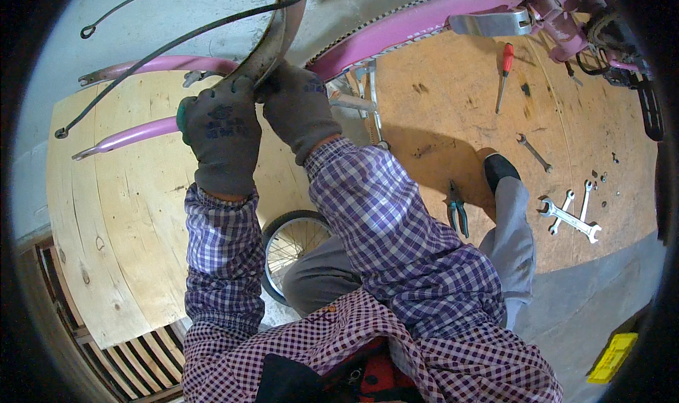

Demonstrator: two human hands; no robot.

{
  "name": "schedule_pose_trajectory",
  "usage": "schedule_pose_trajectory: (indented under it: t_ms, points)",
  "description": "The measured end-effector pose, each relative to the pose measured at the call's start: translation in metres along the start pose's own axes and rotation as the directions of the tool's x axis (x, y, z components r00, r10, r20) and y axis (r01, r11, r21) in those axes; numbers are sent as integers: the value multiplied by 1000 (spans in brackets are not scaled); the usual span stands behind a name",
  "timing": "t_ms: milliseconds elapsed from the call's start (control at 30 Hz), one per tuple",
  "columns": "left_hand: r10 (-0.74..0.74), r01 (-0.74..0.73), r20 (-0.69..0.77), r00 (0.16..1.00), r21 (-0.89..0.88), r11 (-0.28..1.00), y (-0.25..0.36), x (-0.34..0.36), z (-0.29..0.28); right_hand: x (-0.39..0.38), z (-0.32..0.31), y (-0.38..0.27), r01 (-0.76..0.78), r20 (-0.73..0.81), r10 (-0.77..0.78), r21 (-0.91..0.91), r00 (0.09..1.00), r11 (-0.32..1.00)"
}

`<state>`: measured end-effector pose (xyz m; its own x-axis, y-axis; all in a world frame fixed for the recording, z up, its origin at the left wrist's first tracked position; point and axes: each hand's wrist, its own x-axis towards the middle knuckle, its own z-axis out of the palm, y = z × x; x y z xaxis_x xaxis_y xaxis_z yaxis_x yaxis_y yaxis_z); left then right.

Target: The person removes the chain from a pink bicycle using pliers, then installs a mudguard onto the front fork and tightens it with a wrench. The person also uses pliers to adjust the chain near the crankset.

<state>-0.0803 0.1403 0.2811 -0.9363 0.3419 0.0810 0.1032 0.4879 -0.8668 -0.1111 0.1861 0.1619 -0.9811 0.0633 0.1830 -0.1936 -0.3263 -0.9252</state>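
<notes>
A curved metal mudguard point(272, 39), worn and brownish along its inner side, rises from between my gloved hands. My left hand point(223, 131) is closed at its lower end, beside the pink fork point(138, 133). Just right of it, my right hand point(300, 109) is closed against the mudguard's other side, near the pink frame tube point(417, 25). Both wear grey work gloves, and the fingertips are partly hidden behind the mudguard and each other. A dark wire stay point(170, 46) runs from the mudguard down to the left, ending in a small loop.
On the right-hand wooden board point(438, 106) lie a red-handled screwdriver point(506, 74), pliers point(457, 208), several wrenches point(569, 219) and small nuts. A spoked wheel point(297, 244) is beside my leg. Slatted wood point(131, 360) is at lower left, a yellow object point(612, 358) at lower right.
</notes>
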Motion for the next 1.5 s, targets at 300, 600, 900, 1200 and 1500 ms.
schedule_pose_trajectory:
  t_ms: [300, 600, 900, 1200, 1500]
  points:
    - [26, -26, -19, 999, -9, 1000, -3, 1, 1, 3, -6, 1, 31, 68, -30, -10, 997, 999]
    - [8, -8, 11, 1000, -4, 1000, -1, 0, 1, 0, -9, -9, -46, 58, 50, -67, 997, 997]
    - [40, -41, -76, 996, -14, 999, -4, 0, 4, 5, -9, -1, -2, 81, -3, 56, 997, 998]
    - [35, -33, -34, 999, 48, 998, -1, 0, 0, 5, -6, -2, -13, 82, 19, -69, 996, 998]
    - [40, -40, -70, 997, 0, 999, -1, 0, 0, 0, -6, -5, -37, 15, 37, 18, 999, 999]
